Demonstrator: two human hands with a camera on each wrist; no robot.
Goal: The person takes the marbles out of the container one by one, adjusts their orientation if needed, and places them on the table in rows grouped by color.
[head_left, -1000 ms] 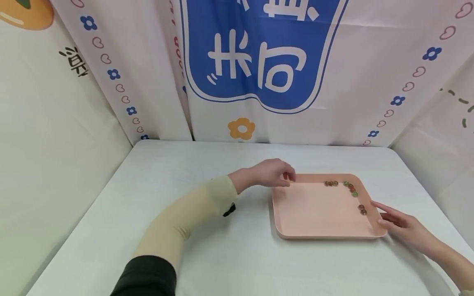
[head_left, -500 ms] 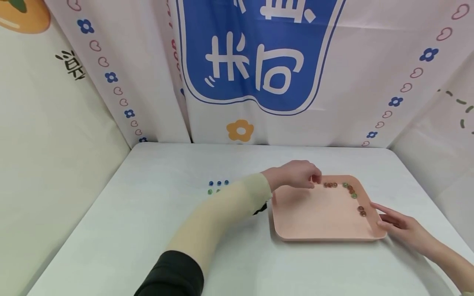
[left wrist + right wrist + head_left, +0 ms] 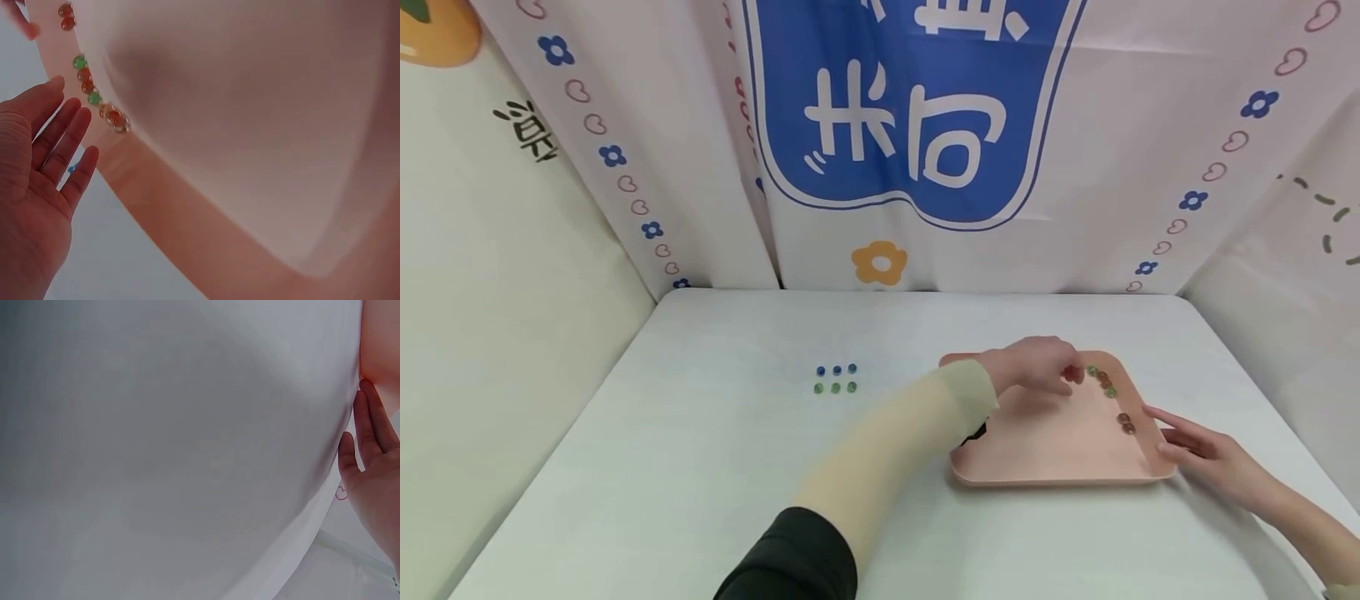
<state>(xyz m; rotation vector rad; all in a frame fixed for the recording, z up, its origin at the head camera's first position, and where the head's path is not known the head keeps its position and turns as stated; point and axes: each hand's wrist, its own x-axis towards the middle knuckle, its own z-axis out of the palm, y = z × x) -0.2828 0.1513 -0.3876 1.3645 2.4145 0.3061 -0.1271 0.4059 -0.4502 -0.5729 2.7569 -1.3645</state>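
My left hand (image 3: pixel 1037 362) is over the back part of a pink rectangular tray (image 3: pixel 1037 467), fingers pointing down. In the left wrist view the fingers of that hand (image 3: pixel 37 169) are spread and loosely bent beside small glossy beads, with nothing seen between them. Green and reddish beads (image 3: pixel 1103 381) form a slanted row in the tray's back right corner. A brown pair (image 3: pixel 1126 423) lies along the right side. Brownish beads (image 3: pixel 115 119) near the back rim are hidden behind the hand in the head view. My right hand (image 3: pixel 1221 462) touches the tray's right rim with extended fingers.
On the white table (image 3: pixel 700 467), left of the tray, lie a row of blue beads (image 3: pixel 837 370) and a row of green beads (image 3: pixel 835 388). A printed curtain (image 3: pixel 820 242) hangs along the table's back edge. My left forearm crosses the tray's left side.
My left hand has moved right across the tray's back, now covering the brown beads there. The blue and green beads on the table have come out from behind the left arm. My right hand stays put.
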